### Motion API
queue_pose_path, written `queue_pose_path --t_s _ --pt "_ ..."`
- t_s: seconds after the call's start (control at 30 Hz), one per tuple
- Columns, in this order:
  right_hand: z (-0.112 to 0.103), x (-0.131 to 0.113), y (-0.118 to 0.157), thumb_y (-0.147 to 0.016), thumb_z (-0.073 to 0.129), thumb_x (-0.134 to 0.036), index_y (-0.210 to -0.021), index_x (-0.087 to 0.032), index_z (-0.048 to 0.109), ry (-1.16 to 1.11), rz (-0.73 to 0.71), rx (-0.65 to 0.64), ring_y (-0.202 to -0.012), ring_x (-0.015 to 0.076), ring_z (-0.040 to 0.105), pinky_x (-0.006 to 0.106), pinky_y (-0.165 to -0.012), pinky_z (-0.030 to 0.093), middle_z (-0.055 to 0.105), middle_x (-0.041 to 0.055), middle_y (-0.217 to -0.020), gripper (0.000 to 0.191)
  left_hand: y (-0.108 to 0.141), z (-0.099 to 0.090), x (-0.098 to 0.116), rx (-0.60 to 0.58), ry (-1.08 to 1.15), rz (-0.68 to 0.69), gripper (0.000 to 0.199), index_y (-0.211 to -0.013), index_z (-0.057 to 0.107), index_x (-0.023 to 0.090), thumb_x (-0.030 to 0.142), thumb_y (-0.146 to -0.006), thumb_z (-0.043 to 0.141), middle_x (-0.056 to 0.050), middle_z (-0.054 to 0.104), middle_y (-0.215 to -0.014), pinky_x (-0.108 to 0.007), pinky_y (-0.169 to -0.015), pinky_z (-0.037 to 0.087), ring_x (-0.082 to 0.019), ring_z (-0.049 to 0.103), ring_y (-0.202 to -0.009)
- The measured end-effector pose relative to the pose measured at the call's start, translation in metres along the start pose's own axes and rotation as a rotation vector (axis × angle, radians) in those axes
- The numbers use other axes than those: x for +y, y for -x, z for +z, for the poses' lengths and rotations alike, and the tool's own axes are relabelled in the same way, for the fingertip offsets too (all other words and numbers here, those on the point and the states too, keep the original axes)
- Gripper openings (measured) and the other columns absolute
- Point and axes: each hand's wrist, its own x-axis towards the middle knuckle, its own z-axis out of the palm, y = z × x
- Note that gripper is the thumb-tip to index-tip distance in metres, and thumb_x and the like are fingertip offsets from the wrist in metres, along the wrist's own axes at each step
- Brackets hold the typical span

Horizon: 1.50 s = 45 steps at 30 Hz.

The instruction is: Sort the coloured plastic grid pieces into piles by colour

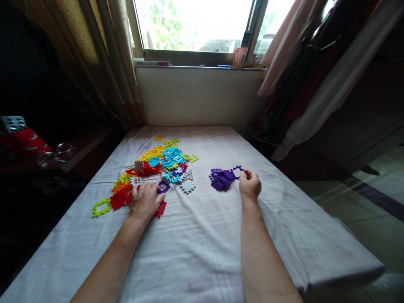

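Note:
On the left of the table lies a mixed pile of notched plastic pieces, with yellow pieces (153,152) at the back, blue ones (173,156) beside them and red ones (119,199) nearer. My left hand (145,201) rests on the pile's near edge, fingers apart, close to a purple piece (163,187) and a white window piece (136,181). Right of the pile is a smaller purple heap (221,179). My right hand (250,185) pinches the corner of a purple frame piece (237,171) at that heap's right edge.
A white cloth covers the table (189,240). Beyond it are a wall and a window sill (198,66). Curtains (110,63) hang at left, clothes (341,75) at right. Glasses (65,150) stand on a side surface.

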Motion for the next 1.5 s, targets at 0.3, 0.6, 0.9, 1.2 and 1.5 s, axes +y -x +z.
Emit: queue_pose_path --t_s 0.3,0.6,0.9,1.2,1.5 --pt "0.007 0.005 0.011 -0.075 0.056 -0.035 -0.084 -0.019 0.075 0.255 -0.243 -0.021 -0.078 0.0234 0.061 0.034 -0.077 0.049 0.071 0.0103 -0.087 0.026 0.004 0.006 -0.007 0.162 0.063 0.068 0.017 -0.087 0.065 0.023 0.033 -0.089 0.052 -0.008 0.074 -0.108 -0.048 -0.104 0.038 -0.027 0.064 -0.104" --pt "0.02 -0.038 0.057 -0.085 0.056 -0.036 -0.088 -0.019 0.075 0.013 -0.459 -0.354 -0.08 0.0207 0.066 0.034 -0.083 0.053 0.074 0.009 -0.089 0.026 0.005 0.009 -0.011 0.423 0.446 0.08 0.033 -0.091 0.066 0.024 0.046 -0.096 0.042 -0.006 0.073 -0.097 -0.037 -0.09 0.052 -0.023 0.067 -0.094" --pt "0.036 -0.062 0.114 -0.083 0.062 -0.039 -0.09 -0.021 0.074 -0.376 -0.414 -0.913 -0.069 0.0157 0.069 0.026 -0.068 0.055 0.077 0.0022 -0.08 0.022 0.009 0.017 0.017 0.234 0.559 0.171 0.037 -0.103 0.067 0.024 0.049 -0.097 0.041 -0.007 0.073 -0.111 -0.039 -0.101 0.05 -0.022 0.066 -0.108" --pt "0.002 -0.025 0.024 -0.08 0.057 -0.038 -0.095 -0.021 0.077 0.188 -0.098 -0.225 -0.074 0.021 0.066 0.03 -0.071 0.05 0.075 0.0056 -0.08 0.03 0.032 0.02 -0.003 0.042 -0.002 0.218 0.055 -0.139 0.056 0.022 0.046 -0.089 0.057 -0.015 0.053 -0.149 -0.061 -0.121 0.015 -0.035 0.039 -0.144" --pt "0.009 -0.007 0.022 -0.08 0.054 -0.033 -0.102 -0.014 0.076 0.289 -0.285 -0.049 -0.101 0.028 0.061 0.041 -0.094 0.048 0.069 0.016 -0.104 0.036 -0.006 0.005 0.007 0.036 -0.023 0.135 0.055 -0.143 0.053 0.023 0.038 -0.089 0.055 -0.014 0.047 -0.154 -0.065 -0.119 0.017 -0.036 0.037 -0.144"
